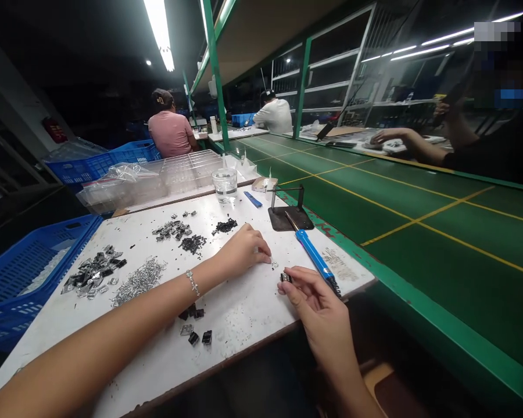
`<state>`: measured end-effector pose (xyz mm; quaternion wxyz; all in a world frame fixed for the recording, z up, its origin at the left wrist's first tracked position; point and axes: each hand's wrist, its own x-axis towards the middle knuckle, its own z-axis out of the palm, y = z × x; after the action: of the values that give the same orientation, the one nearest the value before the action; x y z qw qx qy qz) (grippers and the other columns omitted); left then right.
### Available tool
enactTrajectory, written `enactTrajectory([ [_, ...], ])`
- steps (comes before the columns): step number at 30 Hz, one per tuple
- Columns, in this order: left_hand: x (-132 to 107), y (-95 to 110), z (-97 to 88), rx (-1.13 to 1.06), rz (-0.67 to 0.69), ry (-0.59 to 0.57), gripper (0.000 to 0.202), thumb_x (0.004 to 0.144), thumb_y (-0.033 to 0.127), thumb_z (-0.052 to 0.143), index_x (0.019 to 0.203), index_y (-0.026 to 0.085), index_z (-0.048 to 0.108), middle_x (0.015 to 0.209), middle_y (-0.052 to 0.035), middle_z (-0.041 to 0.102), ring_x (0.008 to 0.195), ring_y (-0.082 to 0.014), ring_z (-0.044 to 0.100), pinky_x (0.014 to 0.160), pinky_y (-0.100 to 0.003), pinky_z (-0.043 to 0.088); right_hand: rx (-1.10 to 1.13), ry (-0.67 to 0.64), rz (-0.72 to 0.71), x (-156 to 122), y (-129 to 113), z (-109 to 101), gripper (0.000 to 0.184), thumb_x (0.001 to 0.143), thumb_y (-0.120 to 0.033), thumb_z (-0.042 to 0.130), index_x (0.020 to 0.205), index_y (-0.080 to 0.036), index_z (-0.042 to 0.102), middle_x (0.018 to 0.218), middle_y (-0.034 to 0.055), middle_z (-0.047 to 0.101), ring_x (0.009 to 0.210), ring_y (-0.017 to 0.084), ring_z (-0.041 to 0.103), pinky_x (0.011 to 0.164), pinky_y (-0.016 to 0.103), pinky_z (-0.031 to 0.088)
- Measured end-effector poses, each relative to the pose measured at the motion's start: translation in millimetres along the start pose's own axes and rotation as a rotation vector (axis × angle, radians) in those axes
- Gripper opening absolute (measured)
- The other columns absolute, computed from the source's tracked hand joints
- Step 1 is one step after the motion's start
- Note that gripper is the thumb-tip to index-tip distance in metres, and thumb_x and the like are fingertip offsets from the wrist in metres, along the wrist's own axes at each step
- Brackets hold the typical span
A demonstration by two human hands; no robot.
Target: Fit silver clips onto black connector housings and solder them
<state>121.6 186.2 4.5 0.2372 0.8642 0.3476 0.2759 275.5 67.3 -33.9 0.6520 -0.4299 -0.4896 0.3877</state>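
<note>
Black little component (286, 278) pinched between the right hand's (320, 310) fingertips; the left hand (243, 251), fingers bunched together on the tabletop (244, 316), rests just beside it.

Your soldering iron (312, 253) has a bright blue handle and lies on a white bench (244, 313) flecked with grey scuffs. Just behind the iron, its stand (290, 217) is flat black. Right of the iron, the belt (418, 191) is deep green, crossed by thin yellow lines. Just left of the iron's handle, the small part (286, 278) in your right hand (318, 313) is black with silver. Farther left of the iron lie a black pile (193, 242), a shiny silver heap of clips (137, 281) and a mixed silver-and-black heap (91, 271); beyond them is a blue lattice crate (26, 267). Your bracelet (192, 283) is silver. Far behind the iron, one person's shirt (171, 132) is pink.
</note>
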Motion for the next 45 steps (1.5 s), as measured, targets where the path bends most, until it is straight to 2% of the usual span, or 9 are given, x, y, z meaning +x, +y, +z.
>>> enactTrajectory([
  [5,4.4,9.8,-1.7,0.069,0.046,-0.077,0.008,0.075,0.02,0.069,0.071,0.02,0.075,0.075,-0.0082,0.07,0.087,-0.0253,0.05,0.081,-0.035,0.038,0.053,0.006,0.04,2.2,2.1,0.1,0.019,0.078,-0.028,0.072,0.096,-0.022,0.07,0.102,0.0048,0.064,0.081,0.016,0.067,0.077,0.029,0.059],
  [9,2.8,21.0,-10.8,0.089,-0.005,-0.051,0.009,0.077,0.016,0.064,0.075,0.017,0.073,0.075,-0.007,0.069,0.087,-0.0233,0.053,0.081,-0.034,0.041,0.127,0.008,0.131,1.3,3.1,0.8,0.021,0.077,-0.03,0.073,0.095,-0.02,0.068,0.083,0.0029,0.07,0.078,0.015,0.069,0.076,0.026,0.059],
  [13,-15.7,36.6,-29.3,0.039,-0.137,0.018,0.015,0.081,0.03,0.061,0.082,0.019,0.072,0.076,-0.0038,0.071,0.071,-0.0169,0.057,0.068,-0.029,0.045,0.11,-0.031,0.148,-0.9,-0.2,2.0,0.018,0.079,-0.028,0.072,0.095,-0.023,0.07,0.078,0.0002,0.07,0.074,0.012,0.069,0.073,0.02,0.058],
  [16,-39.0,54.0,-44.7,-0.163,-0.296,-0.026,0.024,0.08,0.041,0.064,0.085,0.02,0.073,0.073,-0.0031,0.071,0.064,-0.015,0.058,0.056,-0.025,0.044,0.099,-0.091,0.053,-3.4,-5.1,5.0,0.012,0.08,-0.025,0.07,0.093,-0.026,0.073,0.089,-0.0003,0.066,0.079,0.011,0.068,0.075,0.019,0.057],
  [21,-78.1,72.6,-59.0,-0.47,-0.56,-0.083,0.017,0.073,0.036,0.073,0.079,0.021,0.076,0.072,-0.0022,0.071,0.063,-0.0118,0.057,0.054,-0.021,0.041,0.185,-0.242,0.129,-13.3,-7.3,16.6,0.014,0.084,-0.022,0.067,0.095,-0.028,0.069,0.095,-0.0011,0.064,0.092,0.013,0.067,0.084,0.019,0.053],
  [28,-111.3,66.5,-70.7,-0.651,-0.702,-0.017,0.007,0.073,0.026,0.075,0.076,0.02,0.073,0.067,0.0003,0.07,0.063,-0.0091,0.059,0.058,-0.018,0.043,0.359,-0.383,0.191,-17.8,-5.2,40.3,0.005,0.085,-0.024,0.065,0.089,-0.025,0.066,0.087,-0.003,0.056,0.077,0.009,0.064,0.074,0.019,0.052],
  [33,-125.4,55.4,-74.1,-0.69,-0.604,0.024,0.008,0.077,0.027,0.072,0.079,0.02,0.071,0.08,-0.0014,0.07,0.075,-0.0123,0.061,0.068,-0.022,0.047,0.24,-0.4,0.316,-8.4,-11.7,57.9,0.014,0.078,-0.025,0.073,0.091,-0.022,0.068,0.083,-0.0019,0.064,0.078,0.008,0.06,0.068,0.014,0.048],
  [37,-131.6,46.7,-65.9,-0.775,-0.494,0.028,0.007,0.08,0.026,0.07,0.079,0.019,0.07,0.097,-0.0034,0.069,0.086,-0.0146,0.062,0.076,-0.025,0.048,0.275,-0.453,0.368,-3.2,-13.1,72.1,0.014,0.074,-0.028,0.076,0.08,-0.018,0.068,0.064,-0.0031,0.064,0.059,0.007,0.057,0.057,0.016,0.047],
  [45,-135.9,42.2,-54.6,-0.814,-0.598,0.083,0.013,0.078,0.03,0.071,0.082,0.017,0.068,0.079,-0.0023,0.07,0.078,-0.0143,0.063,0.072,-0.025,0.047,0.305,-0.436,0.486,-0.6,-13.1,78.5,0.017,0.07,-0.029,0.08,0.073,-0.016,0.07,0.057,-0.0003,0.066,0.054,0.01,0.061,0.056,0.021,0.05],
])
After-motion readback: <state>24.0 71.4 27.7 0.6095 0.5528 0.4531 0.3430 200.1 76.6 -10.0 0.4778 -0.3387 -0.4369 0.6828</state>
